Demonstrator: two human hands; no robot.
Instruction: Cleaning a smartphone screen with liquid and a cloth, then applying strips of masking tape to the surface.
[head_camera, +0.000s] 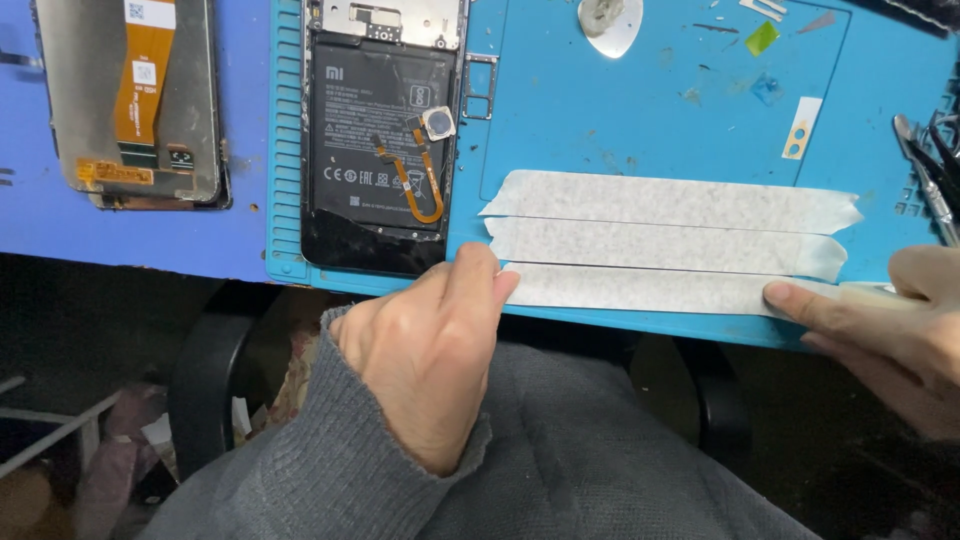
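Note:
Three long strips of white tape (670, 245) lie side by side on the front part of a blue work mat (650, 120). My left hand (430, 350), in a grey knit sleeve, presses its thumb on the left end of the nearest strip (640, 290). My right hand (880, 320) holds down that strip's right end with a fingertip and seems to grip a pale thin object, mostly hidden. An opened phone (380, 140) with a black battery and an orange flex cable lies on the mat's left side, just above my left hand.
A second opened phone screen part (135, 100) with an orange flex lies on the blue table at far left. Tweezers and metal tools (930, 170) rest at the mat's right edge. A white pick (610, 25) and small tape scraps lie at the back. A chair and my lap sit below.

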